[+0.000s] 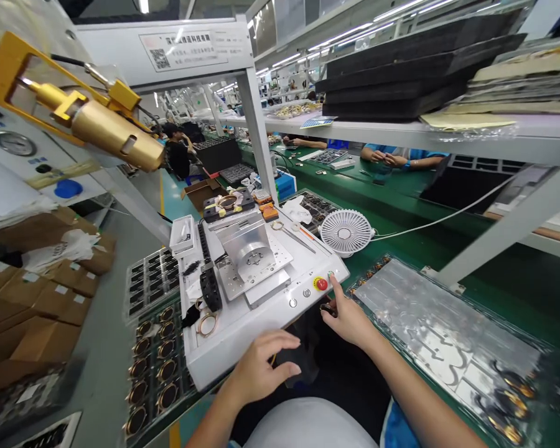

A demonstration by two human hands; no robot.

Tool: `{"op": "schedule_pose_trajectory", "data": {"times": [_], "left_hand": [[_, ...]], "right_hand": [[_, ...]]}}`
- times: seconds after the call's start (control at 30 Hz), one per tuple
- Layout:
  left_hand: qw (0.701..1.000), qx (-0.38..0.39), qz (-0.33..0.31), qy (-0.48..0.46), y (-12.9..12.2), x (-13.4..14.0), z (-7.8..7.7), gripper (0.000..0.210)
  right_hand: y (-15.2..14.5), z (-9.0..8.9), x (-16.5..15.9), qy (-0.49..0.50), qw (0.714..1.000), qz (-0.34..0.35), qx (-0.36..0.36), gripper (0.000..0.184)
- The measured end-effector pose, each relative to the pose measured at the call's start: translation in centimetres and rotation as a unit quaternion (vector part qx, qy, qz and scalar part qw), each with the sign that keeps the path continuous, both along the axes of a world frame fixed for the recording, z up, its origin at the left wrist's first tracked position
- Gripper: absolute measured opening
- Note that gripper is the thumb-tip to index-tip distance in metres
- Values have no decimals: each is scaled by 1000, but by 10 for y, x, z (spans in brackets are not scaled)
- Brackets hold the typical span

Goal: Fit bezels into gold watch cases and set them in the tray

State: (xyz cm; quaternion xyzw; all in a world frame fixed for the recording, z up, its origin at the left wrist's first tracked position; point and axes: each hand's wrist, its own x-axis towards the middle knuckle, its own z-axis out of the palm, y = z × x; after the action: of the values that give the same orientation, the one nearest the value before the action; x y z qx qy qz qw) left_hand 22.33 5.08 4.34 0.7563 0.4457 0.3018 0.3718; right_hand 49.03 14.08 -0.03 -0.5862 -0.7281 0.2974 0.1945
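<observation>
To the left of the white machine base, cartons are standing near the floor, and a tray of ring-shaped parts is lying just beside it. A gold cylinder is hanging above and left of the base. On the base's left part, a small white box is standing at the far end, a black clamp is lying nearer, and a gold ring is resting by the near edge. A metal block is rising from the base's middle, hiding some of what lies behind. Tweezers are lying on its right part; a white fan and a covered tray are sitting to its right. In front of the base, the left hand is hovering with thumb and fingers curving well apart. At the base's right front corner, the right hand is touching a button beside the red stop knob, its index finger reaching straight, while thumb and curled fingers are closing narrowly around a small dark piece. The button is facing upward; the piece is appearing to lie crosswise, though its end is hidden.
</observation>
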Motion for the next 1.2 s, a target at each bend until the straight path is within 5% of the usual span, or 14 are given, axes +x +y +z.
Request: {"op": "schedule_pose_trajectory", "data": {"times": [0.1,0.3,0.47,0.6,0.7,0.77,0.83,0.9,0.97,1.07,1.2], "left_hand": [[991,-124,49,-3,-14,14,-37,30],[957,-249,75,-131,-22,26,-66,42],[888,-271,86,-362,-16,45,-77,63],[843,-300,76,-439,-9,50,-75,58],[838,-321,84,-433,-2,53,-70,56],[847,-327,98,-407,0,55,-66,54],[857,-326,117,-382,-1,56,-62,52],[861,-316,140,-373,-5,54,-59,50],[861,-308,156,-373,-9,51,-58,48],[858,-314,151,-377,-14,46,-62,46],[850,-352,84,-381,-14,42,-71,45]], "right_hand": [[2,11,2,-50,999,-17,2,86],[-15,32,14,52,998,18,-28,79],[-64,3,-10,329,940,87,7,97],[-85,-16,-33,371,925,32,83,97],[-86,-10,-31,333,933,52,128,92],[-82,0,-11,265,950,88,139,87],[-76,11,27,146,980,53,121,69],[-74,18,83,-3,993,-83,82,36],[-75,20,145,-72,976,-199,59,16],[-82,12,221,-135,949,-285,27,4],[-88,-3,262,-166,935,-312,-16,21]]}}
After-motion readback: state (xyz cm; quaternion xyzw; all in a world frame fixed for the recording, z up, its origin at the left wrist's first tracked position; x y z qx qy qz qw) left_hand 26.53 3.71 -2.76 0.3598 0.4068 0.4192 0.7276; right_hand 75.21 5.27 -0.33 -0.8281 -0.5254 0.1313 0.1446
